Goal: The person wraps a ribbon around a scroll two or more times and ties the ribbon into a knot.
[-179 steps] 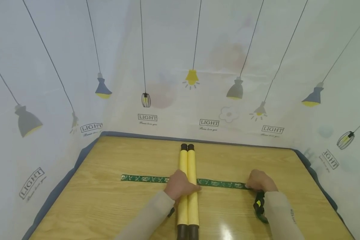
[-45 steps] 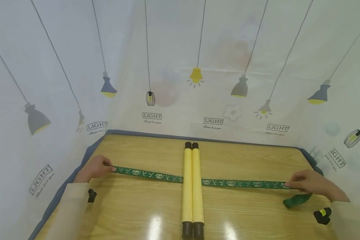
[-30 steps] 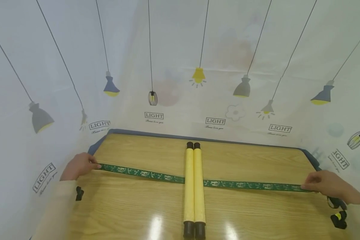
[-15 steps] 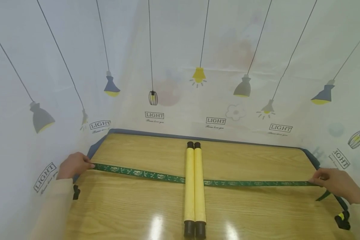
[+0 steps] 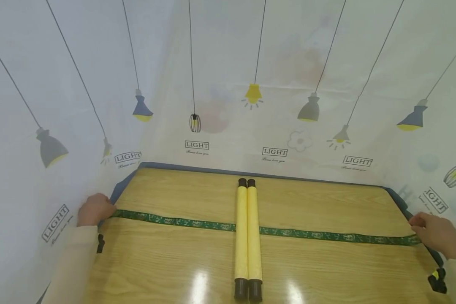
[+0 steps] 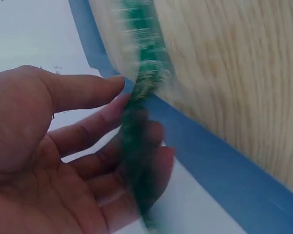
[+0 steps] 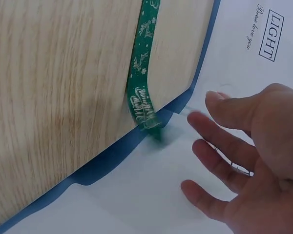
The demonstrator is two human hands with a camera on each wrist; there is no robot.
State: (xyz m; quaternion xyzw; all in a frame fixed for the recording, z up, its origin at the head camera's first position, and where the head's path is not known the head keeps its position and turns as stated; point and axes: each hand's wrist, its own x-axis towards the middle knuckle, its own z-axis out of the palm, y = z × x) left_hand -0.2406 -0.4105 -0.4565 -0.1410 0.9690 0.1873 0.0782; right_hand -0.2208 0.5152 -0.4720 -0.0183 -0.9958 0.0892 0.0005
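A long green ribbon [image 5: 308, 234] printed with pale reindeer and lettering lies across the table, passing beneath two yellow rolls with dark brown ends, a left roll [image 5: 241, 232] and a right roll [image 5: 253, 232]. The rolls lie side by side, and the stretch of ribbon under them is hidden. At the table's left edge is my left hand [image 5: 94, 210]; in the left wrist view its fingers are spread loosely behind the blurred ribbon [image 6: 134, 131], thumb apart from them. My right hand [image 5: 438, 234] is at the right edge, fingers apart, beside the drooping ribbon end [image 7: 142, 105].
The wooden table [image 5: 167, 261] has a blue border [image 5: 197, 169]. White sheeting [image 5: 228, 55] printed with lamps rises behind it and at both sides. Small black objects sit by my left wrist [image 5: 100, 244] and right wrist [image 5: 438, 280].
From the rolls and the right, my hands have moved outward to the two table edges, drawing the ribbon out. Both have now let go, and the ribbon has sunk onto the table.
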